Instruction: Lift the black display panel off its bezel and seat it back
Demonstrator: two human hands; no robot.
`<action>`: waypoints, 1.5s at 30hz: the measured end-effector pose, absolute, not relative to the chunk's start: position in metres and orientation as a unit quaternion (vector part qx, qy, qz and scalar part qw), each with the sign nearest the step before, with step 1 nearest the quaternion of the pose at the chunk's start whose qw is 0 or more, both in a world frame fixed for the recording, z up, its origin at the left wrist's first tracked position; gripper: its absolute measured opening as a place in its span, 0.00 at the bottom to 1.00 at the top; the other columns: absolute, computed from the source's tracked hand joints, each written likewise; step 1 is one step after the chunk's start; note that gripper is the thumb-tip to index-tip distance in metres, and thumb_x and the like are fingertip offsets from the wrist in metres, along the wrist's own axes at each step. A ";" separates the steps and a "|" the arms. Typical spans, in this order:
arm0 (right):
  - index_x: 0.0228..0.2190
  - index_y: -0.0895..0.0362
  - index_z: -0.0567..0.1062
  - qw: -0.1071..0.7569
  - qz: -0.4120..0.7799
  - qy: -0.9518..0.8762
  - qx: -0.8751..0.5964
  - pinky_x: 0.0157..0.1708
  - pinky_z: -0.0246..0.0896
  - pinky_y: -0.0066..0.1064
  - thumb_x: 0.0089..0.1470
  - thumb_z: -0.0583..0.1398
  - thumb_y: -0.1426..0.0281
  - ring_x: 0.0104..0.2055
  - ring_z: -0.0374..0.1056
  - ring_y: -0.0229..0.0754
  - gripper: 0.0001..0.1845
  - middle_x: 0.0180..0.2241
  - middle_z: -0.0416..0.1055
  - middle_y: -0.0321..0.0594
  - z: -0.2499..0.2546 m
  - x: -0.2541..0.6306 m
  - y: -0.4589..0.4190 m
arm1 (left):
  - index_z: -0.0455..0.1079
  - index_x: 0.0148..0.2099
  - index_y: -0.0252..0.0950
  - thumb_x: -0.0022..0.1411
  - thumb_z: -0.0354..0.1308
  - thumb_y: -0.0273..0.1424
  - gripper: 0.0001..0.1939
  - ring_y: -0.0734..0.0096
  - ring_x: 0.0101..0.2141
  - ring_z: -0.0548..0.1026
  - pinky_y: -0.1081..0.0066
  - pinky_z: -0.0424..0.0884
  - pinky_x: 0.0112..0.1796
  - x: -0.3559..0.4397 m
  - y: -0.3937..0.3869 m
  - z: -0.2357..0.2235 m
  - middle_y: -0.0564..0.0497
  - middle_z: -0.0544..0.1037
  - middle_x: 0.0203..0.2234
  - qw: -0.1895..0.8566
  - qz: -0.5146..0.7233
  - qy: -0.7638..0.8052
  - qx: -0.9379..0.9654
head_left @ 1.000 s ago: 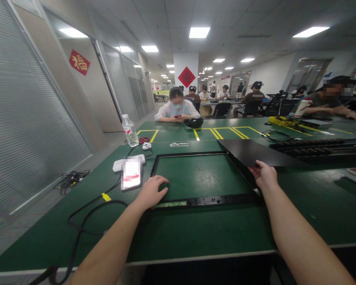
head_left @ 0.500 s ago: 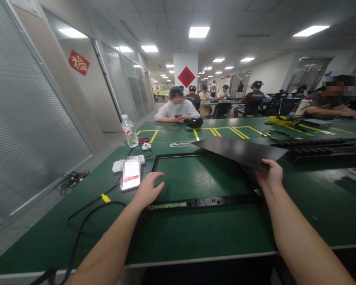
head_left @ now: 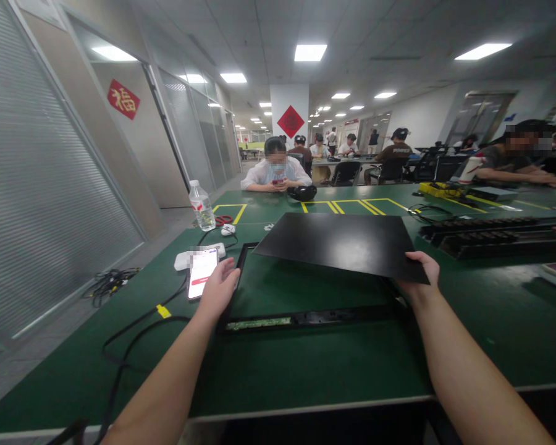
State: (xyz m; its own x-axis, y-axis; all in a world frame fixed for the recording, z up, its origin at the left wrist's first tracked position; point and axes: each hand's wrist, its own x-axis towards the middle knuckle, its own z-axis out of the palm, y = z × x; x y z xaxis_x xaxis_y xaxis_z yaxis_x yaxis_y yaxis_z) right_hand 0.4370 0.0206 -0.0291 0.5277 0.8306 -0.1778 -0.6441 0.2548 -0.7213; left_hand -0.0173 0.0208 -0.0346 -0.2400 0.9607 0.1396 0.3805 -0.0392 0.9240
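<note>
A thin black panel (head_left: 343, 244) is held by its right edge in my right hand (head_left: 421, 271), tilted above a black rectangular frame (head_left: 343, 316) on the green table. The panel covers the frame's far side and much of its right side from sight. A green circuit strip (head_left: 259, 323) shows in the near bar of the frame. At the frame's left side is my left hand (head_left: 220, 287), fingers apart and holding nothing; whether it touches the frame I cannot tell. Just left of that hand lies a phone (head_left: 202, 275) with a lit screen, propped on a white object (head_left: 182, 261).
A water bottle (head_left: 202, 206), a white mouse (head_left: 228, 229) and red-handled scissors (head_left: 223, 219) are at the back left. Black cables (head_left: 134, 334) cross the left of the table (head_left: 324, 371). Long black parts (head_left: 482, 235) lie at the right. A person (head_left: 275, 167) sits opposite.
The panel has swung left and turned flatter, now over more of the frame. My left hand has drawn back left to the frame's edge, beside the phone.
</note>
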 end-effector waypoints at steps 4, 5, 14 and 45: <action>0.34 0.54 0.73 0.762 0.490 -0.143 -0.398 0.38 0.78 0.51 0.33 0.59 0.72 0.37 0.77 0.55 0.19 0.30 0.75 0.42 -0.029 0.441 0.020 | 0.73 0.58 0.35 0.65 0.60 0.33 0.20 0.54 0.57 0.80 0.55 0.73 0.59 -0.014 0.018 -0.026 0.37 0.81 0.55 0.387 0.540 0.595 0.453; 0.34 0.54 0.74 0.758 0.494 -0.142 -0.401 0.38 0.78 0.52 0.33 0.59 0.72 0.38 0.77 0.56 0.19 0.30 0.75 0.43 -0.029 0.442 0.019 | 0.73 0.58 0.35 0.65 0.60 0.33 0.20 0.56 0.53 0.82 0.57 0.76 0.57 -0.015 0.017 -0.024 0.38 0.83 0.51 0.426 0.556 0.578 0.418; 0.37 0.55 0.79 0.715 0.528 -0.177 -0.423 0.43 0.78 0.54 0.37 0.60 0.70 0.43 0.80 0.61 0.20 0.32 0.81 0.46 -0.031 0.446 0.017 | 0.76 0.45 0.30 0.66 0.55 0.25 0.10 0.77 0.17 0.70 0.79 0.66 0.18 -0.013 0.006 0.003 0.50 0.77 0.24 0.613 0.601 0.460 0.226; 0.38 0.59 0.80 0.539 0.583 -0.250 -0.554 0.32 0.71 0.29 0.50 0.59 0.76 0.27 0.75 0.41 0.13 0.27 0.80 0.43 -0.028 0.423 0.017 | 0.80 0.37 0.33 0.47 0.60 0.23 0.13 0.64 0.24 0.79 0.72 0.77 0.26 -0.002 -0.002 0.010 0.50 0.81 0.23 0.552 0.731 0.340 0.213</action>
